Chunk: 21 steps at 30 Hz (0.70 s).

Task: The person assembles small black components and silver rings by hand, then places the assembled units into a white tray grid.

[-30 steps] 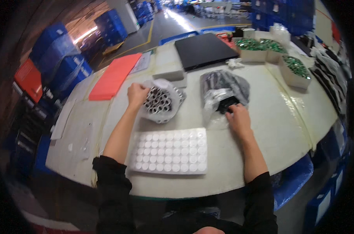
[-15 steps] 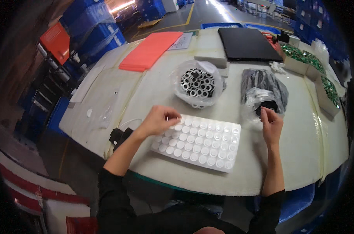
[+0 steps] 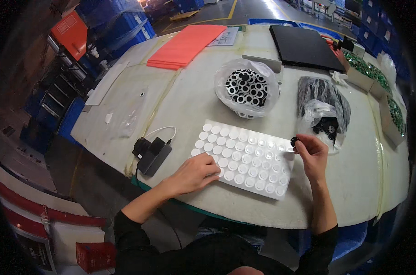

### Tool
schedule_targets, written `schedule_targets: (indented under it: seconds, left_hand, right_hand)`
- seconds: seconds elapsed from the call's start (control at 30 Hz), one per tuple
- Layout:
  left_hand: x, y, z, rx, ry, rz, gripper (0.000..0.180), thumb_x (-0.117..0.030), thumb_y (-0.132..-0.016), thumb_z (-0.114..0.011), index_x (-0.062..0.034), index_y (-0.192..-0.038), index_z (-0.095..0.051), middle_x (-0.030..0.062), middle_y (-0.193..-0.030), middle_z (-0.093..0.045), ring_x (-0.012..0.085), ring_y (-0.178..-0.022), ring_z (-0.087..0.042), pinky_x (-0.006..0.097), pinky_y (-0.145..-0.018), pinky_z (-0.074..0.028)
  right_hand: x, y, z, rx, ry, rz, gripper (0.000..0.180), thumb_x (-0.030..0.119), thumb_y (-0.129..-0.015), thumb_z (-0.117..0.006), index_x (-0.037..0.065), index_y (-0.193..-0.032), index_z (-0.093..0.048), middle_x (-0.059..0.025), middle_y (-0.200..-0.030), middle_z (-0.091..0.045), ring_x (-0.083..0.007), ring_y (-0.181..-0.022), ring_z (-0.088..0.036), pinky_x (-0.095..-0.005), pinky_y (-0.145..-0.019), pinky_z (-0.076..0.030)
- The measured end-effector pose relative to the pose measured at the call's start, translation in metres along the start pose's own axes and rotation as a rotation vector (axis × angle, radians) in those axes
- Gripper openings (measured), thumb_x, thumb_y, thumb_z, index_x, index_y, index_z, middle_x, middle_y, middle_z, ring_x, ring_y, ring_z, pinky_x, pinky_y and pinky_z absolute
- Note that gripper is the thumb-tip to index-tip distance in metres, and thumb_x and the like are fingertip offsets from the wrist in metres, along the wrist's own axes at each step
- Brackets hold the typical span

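A white tray [image 3: 281,194] with rows of round white caps [image 3: 233,133] lies on the table in front of me. My left hand [image 3: 198,171] rests over its near left corner, fingers curled together on the caps there; what they pinch, if anything, is hidden. Off the tray's right edge, my right hand [image 3: 314,155] pinches a small black round part [image 3: 294,141] between thumb and finger. Beyond that hand sits an opened clear plastic bag [image 3: 319,110] of black parts. A bag-lined container [image 3: 221,87] behind the tray holds many black-and-white rings [image 3: 249,87].
A black power adapter [image 3: 154,156] with a white cable lies left of the tray. Orange sheets [image 3: 187,46] and a black foam slab [image 3: 304,48] are at the back. Cartons of green parts [image 3: 389,114] line the right edge of the table [image 3: 336,197].
My right hand has drawn back from the plastic bag toward the tray, a black round part in its fingers. My left hand has come nearer, from the tray's far left to its near left corner.
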State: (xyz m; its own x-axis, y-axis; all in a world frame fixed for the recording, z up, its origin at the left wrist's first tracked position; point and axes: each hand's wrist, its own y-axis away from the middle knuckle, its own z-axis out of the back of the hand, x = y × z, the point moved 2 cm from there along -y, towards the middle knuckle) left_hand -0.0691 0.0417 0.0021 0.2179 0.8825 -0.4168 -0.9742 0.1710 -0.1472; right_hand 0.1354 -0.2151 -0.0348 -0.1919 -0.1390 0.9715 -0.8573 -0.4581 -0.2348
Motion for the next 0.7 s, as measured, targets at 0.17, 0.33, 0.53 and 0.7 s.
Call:
schedule_targets:
  seconds: [0.17,0.33,0.53,0.7]
  left_hand:
    - [0.000,0.003,-0.002,-0.001,-0.121,-0.121,0.015,-0.009,-0.075,-0.069,-0.0045,-0.087,-0.062,0.0095,-0.080,-0.057,0.0269,-0.077,-0.056,0.036,-0.066,-0.047]
    - [0.006,-0.001,0.001,-0.109,-0.108,-0.100,0.010,-0.006,-0.079,-0.065,-0.0017,-0.086,-0.060,0.0115,-0.077,-0.058,0.0219,-0.068,-0.058,0.035,-0.061,-0.047]
    - [0.005,-0.020,0.023,-0.169,0.535,0.390,0.010,-0.007,-0.088,-0.059,0.0027,-0.089,-0.060,0.0118,-0.085,-0.067,0.0116,-0.071,-0.065,0.025,-0.059,-0.050]
    - [-0.026,-0.061,-0.006,-0.360,0.917,0.274,0.010,-0.004,-0.085,-0.064,0.0037,-0.090,-0.062,0.0081,-0.083,-0.068,0.0132,-0.074,-0.066,0.023,-0.064,-0.053]
  right_hand:
    - [0.006,0.006,-0.008,0.084,-0.160,-0.151,0.019,0.002,-0.082,-0.067,-0.005,-0.100,-0.064,-0.0106,-0.083,-0.069,-0.0143,-0.073,-0.066,-0.0258,-0.068,-0.054]
    - [0.013,0.015,-0.025,0.167,-0.110,-0.234,0.010,0.001,-0.078,-0.071,-0.003,-0.087,-0.069,-0.0077,-0.081,-0.068,-0.0097,-0.070,-0.062,-0.0208,-0.064,-0.049]
    - [0.013,0.020,-0.024,0.207,-0.198,-0.289,0.013,0.001,-0.079,-0.070,-0.006,-0.089,-0.068,-0.0101,-0.077,-0.067,-0.0117,-0.065,-0.062,-0.0230,-0.061,-0.051]
    - [0.010,0.023,-0.034,0.199,-0.267,-0.414,0.016,0.006,-0.082,-0.068,-0.007,-0.092,-0.066,-0.0132,-0.079,-0.067,-0.0168,-0.068,-0.066,-0.0262,-0.061,-0.056]
